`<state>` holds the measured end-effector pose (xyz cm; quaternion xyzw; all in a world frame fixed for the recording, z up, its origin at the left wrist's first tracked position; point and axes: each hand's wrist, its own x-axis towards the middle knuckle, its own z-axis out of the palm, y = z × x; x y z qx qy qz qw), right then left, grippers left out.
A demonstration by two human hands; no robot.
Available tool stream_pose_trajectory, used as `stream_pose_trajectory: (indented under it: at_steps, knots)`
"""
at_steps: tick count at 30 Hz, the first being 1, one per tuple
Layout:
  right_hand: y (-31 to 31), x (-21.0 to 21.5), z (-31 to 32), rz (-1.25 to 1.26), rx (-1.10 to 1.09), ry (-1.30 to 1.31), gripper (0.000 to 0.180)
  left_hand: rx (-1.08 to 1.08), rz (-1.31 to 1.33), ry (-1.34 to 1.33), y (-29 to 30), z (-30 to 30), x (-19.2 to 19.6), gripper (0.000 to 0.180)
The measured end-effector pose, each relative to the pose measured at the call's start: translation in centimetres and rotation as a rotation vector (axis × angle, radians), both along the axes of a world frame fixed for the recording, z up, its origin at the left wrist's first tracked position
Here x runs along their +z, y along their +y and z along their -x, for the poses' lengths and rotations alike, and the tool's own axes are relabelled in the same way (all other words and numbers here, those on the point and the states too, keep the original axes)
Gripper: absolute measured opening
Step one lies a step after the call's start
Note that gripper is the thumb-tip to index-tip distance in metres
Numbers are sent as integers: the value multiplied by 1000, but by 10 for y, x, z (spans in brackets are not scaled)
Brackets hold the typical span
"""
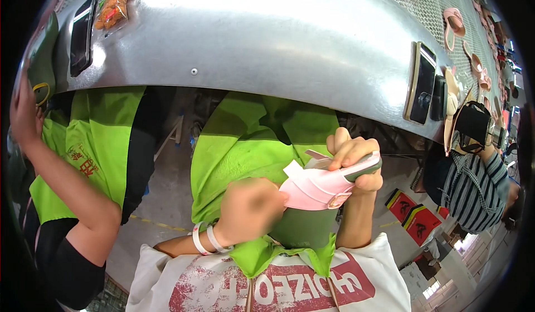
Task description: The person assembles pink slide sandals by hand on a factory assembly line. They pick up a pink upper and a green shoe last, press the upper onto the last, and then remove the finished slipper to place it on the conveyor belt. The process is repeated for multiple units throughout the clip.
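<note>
Wearer's clothing and wrist items, seen from the head camera.

Upper body: white T-shirt [384,267] with short sleeves, bearing a large red printed panel with white lettering across the chest, at 6 o'clock in the view. Over it: bright lime-green apron [245,139], spreading from the chest toward 12 o'clock across the lap, with creases and a darker green fold near the middle; its top edge bunches at the chest. Left hand [251,209]: forearm bare, two bands at the wrist, one pale pink bracelet [198,238] and one white bracelet [214,239] side by side. Right hand [356,161]: forearm bare, nothing worn at the wrist.
</note>
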<state>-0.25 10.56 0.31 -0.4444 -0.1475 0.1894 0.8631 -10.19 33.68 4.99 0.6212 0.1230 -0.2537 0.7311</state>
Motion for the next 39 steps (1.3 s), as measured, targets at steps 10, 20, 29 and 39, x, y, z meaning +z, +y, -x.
stream_pose_trajectory:
  at_steps: [10,20,29,39]
  knots:
    - [9,-21,18,-356,-62,41,32,-371,672,398,-12,-15,-62,37]
    - [12,48,2,279,-138,-129,32,-4,277,217,4,-13,12,24]
    - [75,111,-6,858,-283,-420,47,60,499,202,9,-6,3,70]
    - [24,48,40,297,-251,348,22,127,685,468,5,-12,-16,97]
